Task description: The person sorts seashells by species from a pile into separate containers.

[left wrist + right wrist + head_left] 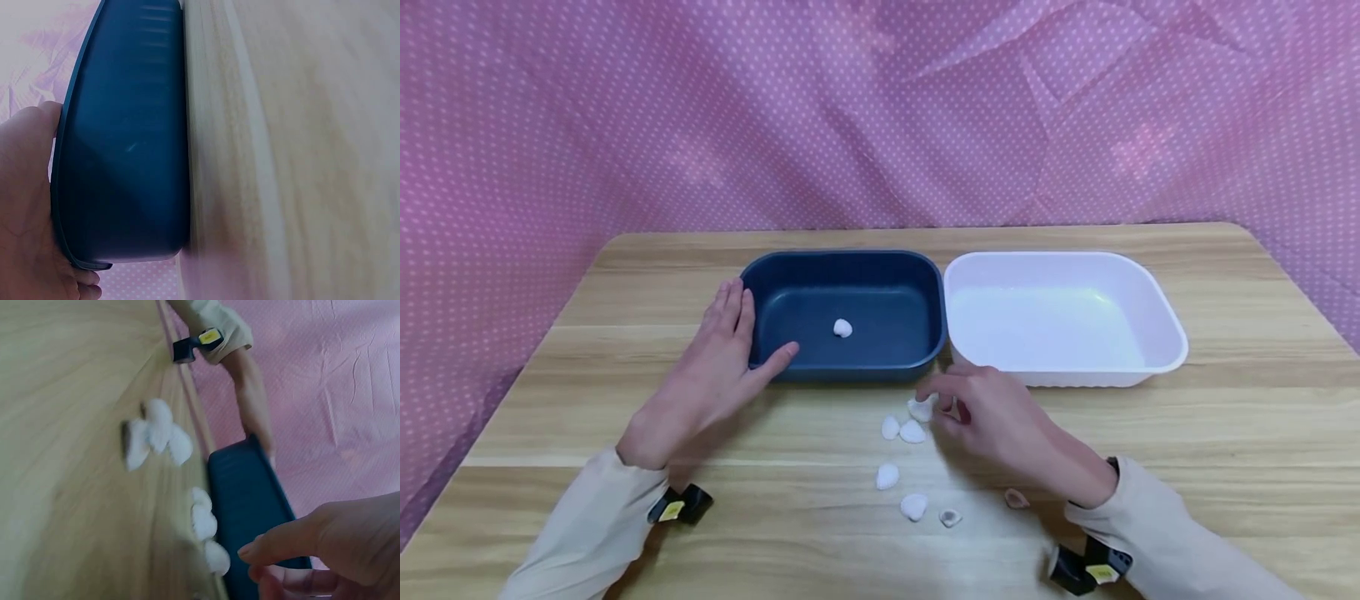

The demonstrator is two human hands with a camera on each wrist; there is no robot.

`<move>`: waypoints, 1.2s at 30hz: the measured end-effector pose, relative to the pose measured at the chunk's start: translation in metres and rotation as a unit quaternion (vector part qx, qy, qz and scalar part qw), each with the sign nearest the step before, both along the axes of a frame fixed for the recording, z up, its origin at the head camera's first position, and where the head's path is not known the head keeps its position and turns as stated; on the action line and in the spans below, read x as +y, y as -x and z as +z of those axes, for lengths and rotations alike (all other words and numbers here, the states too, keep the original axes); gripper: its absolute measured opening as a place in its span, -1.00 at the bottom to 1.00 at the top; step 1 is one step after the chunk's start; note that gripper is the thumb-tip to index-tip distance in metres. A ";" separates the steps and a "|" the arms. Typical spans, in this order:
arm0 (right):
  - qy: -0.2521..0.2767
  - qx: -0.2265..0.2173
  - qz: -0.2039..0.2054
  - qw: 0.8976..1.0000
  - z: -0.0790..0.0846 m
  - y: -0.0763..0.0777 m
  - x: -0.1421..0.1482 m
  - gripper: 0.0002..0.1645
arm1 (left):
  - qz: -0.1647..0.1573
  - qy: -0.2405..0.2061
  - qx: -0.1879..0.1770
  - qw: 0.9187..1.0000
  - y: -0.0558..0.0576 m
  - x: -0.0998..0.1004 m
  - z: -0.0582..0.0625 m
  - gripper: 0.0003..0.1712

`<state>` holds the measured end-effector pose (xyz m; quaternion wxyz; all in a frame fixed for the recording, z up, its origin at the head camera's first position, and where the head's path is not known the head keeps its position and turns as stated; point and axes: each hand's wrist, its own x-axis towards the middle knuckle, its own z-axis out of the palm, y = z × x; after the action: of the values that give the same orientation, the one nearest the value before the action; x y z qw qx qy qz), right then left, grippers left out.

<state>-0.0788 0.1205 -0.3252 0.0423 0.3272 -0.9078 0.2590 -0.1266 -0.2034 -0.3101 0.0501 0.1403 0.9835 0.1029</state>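
My left hand [715,367] rests against the left end of a dark blue basin [850,375], its fingers along the side and its thumb over the front rim. Inside that basin lies one white seashell [842,328]. My right hand [992,417] reaches down in front of the two basins, fingers bent, with the index fingertip right at a white seashell [920,408] on the table. In the right wrist view, that shell [217,557] lies beside the fingertips, and nothing shows pinched between them. Two more white shells [912,431] sit just in front of it.
A white basin [1067,379] stands right beside the blue one. Nearer the front of the wooden table [805,533] lie more shells [913,507], including a brownish one [1016,498] below my right forearm. Pink dotted cloth [880,117] hangs behind.
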 end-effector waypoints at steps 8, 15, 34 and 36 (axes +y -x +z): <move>-0.010 -0.016 0.027 0.999 -0.016 0.002 0.002 -0.54 | 0.003 -0.006 0.000 1.000 -0.001 0.000 -0.003 0.19; -0.031 -0.020 0.034 0.999 -0.020 0.004 0.002 -0.63 | 0.012 -0.010 -0.002 1.000 -0.001 -0.001 -0.003 0.21; -0.038 -0.145 0.007 0.989 -0.012 0.007 0.007 -0.70 | 0.014 -0.008 -0.007 1.000 0.000 0.000 0.000 0.19; -0.036 -0.153 0.010 0.988 -0.011 0.008 0.008 -0.70 | 0.013 -0.009 -0.007 1.000 0.000 0.000 0.000 0.18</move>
<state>-0.0865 0.1282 -0.3358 -0.1115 0.2943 -0.9090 0.2733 -0.1265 -0.2035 -0.3101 0.0541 0.1268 0.9839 0.1134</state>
